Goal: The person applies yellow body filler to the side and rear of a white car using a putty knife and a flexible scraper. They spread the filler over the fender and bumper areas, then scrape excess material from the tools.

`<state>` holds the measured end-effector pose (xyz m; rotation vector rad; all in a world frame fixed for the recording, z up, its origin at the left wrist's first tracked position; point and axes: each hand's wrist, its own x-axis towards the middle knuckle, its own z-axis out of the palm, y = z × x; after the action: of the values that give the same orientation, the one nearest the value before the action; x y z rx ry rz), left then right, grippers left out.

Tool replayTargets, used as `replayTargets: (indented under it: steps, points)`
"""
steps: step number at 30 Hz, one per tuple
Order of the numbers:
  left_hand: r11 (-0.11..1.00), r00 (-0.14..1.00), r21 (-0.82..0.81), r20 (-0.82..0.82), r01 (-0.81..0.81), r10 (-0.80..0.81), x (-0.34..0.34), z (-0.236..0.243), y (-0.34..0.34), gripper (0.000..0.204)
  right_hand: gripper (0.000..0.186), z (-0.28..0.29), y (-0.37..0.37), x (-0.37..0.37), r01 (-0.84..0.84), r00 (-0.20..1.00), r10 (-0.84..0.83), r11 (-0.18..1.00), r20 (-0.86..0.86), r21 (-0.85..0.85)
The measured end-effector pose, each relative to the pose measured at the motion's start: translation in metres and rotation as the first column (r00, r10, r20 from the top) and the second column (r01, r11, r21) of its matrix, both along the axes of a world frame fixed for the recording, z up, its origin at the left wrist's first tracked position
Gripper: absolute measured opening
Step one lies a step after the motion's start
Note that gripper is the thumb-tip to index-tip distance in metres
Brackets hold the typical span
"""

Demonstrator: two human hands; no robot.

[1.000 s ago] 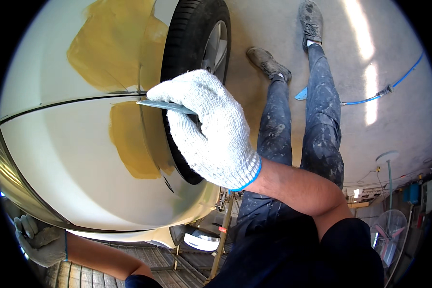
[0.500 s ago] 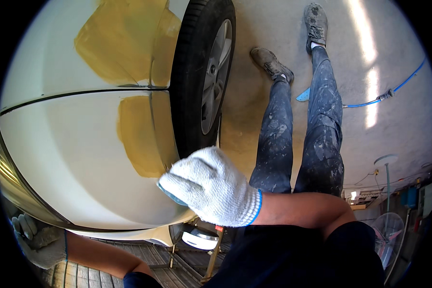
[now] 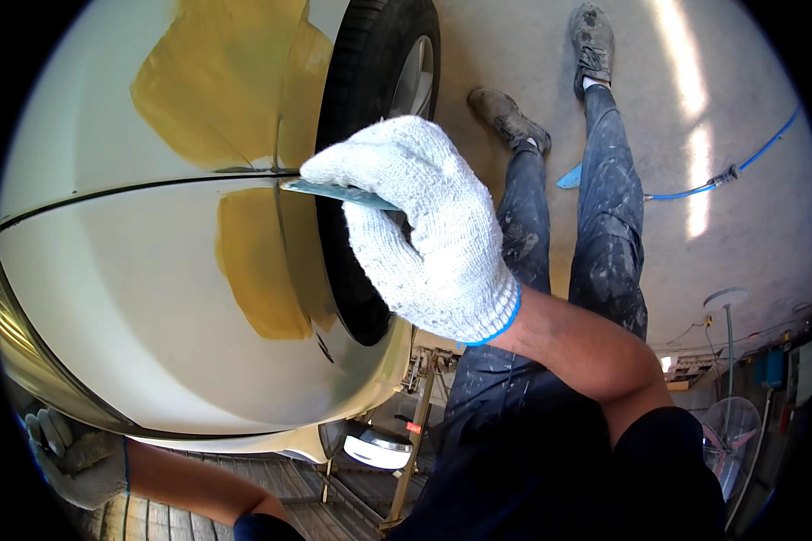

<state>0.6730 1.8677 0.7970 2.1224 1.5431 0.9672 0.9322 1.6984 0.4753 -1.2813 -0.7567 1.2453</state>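
the right hand [image 3: 429, 216], in a white knit glove with a blue cuff edge, is clamped on a thin, flat, blue-grey scraper [image 3: 347, 193], pinching it with the thumb below and the bent fingers above. the scraper is in front of the wheel side of a white car [image 3: 135, 307], its free tip pointing left, just below the dark gap [image 3: 153, 187] between two body panels; whether that tip touches the panel, i cannot tell. a large yellow-brown patch [image 3: 216, 81] covers part of the panel above the gap, and a smaller patch [image 3: 253, 270] lies below it, near the scraper tip. the black tire [image 3: 356, 72] stands just right of the patches, partly behind the glove, with the grey wheel rim [image 3: 415, 86] showing past it. the left hand [image 3: 90, 464], also gloved, is at the lower left, near the car's edge, with its fingers curled; i cannot tell whether it holds or touches anything. a white side mirror [image 3: 376, 451] shows low in the middle. to the right, the paint-spotted dark trousers [image 3: 604, 198] and the two dusty shoes [image 3: 594, 50] are over a grey floor [image 3: 758, 81], where a blue hose [image 3: 681, 196] lies near the legs. a fan [image 3: 731, 442] stands at the lower right.
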Motion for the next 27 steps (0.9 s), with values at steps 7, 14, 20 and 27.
replayTargets:
  steps: [7,14,20,27]
  points:
    - [0.992,0.99,0.125,-0.134,-0.021,0.038,0.003,-0.005,0.001,0.034,0.032,0.001,0.001,-0.017,0.035,0.999,-0.034,0.999,-0.022,0.033]
    - [0.979,0.965,0.187,-0.233,-0.079,0.122,-0.004,0.009,0.01,0.033,0.038,0.019,-0.029,-0.011,-0.107,0.977,0.117,0.992,-0.179,0.064]
    - [0.934,0.886,0.348,-0.407,-0.073,0.221,0.018,-0.025,-0.001,0.031,0.035,0.0,-0.003,-0.013,0.004,0.998,-0.002,0.999,-0.061,0.034]
    - [0.973,0.967,0.042,-0.106,-0.226,0.23,-0.063,0.074,0.033,0.037,0.035,0.022,-0.027,-0.014,-0.142,0.975,0.161,0.982,-0.155,0.125]
